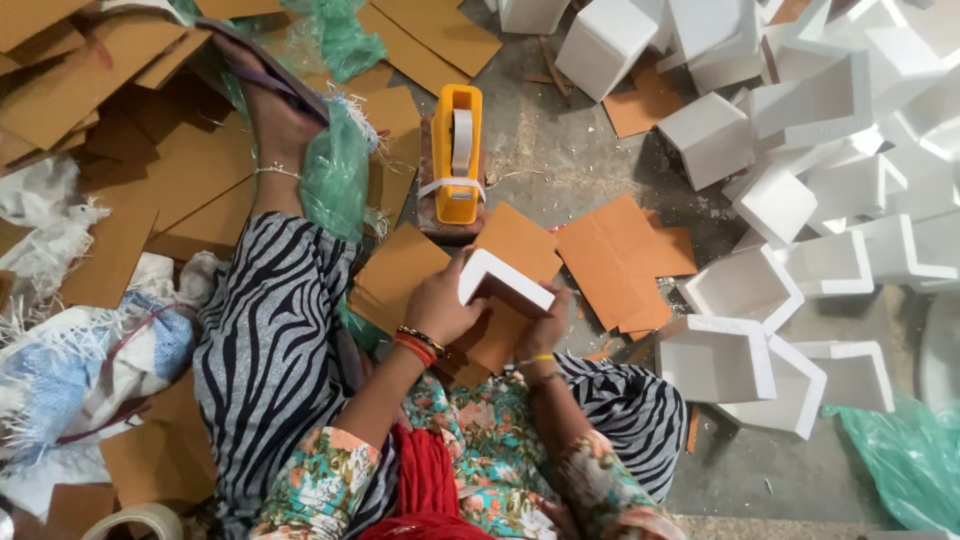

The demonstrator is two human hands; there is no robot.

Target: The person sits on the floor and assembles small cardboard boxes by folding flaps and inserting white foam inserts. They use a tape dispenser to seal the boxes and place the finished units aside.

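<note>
I sit on the floor holding a white foam corner piece [500,280] over my lap. My left hand [440,305] grips its left end, and my right hand [545,325] holds its right end from below. A brown cardboard sheet [515,245] lies against the foam, behind and beneath it. Just beyond my hands stands an orange tape dispenser [457,150] with a strip of clear tape, resting on a brick-like block.
A heap of white foam corner pieces [810,170] fills the right side. Loose cardboard sheets [620,260] lie on the concrete floor; more cardboard [90,90] is piled at left. Green plastic [335,170] and white sacking [50,240] lie nearby. A tape roll [135,522] sits bottom left.
</note>
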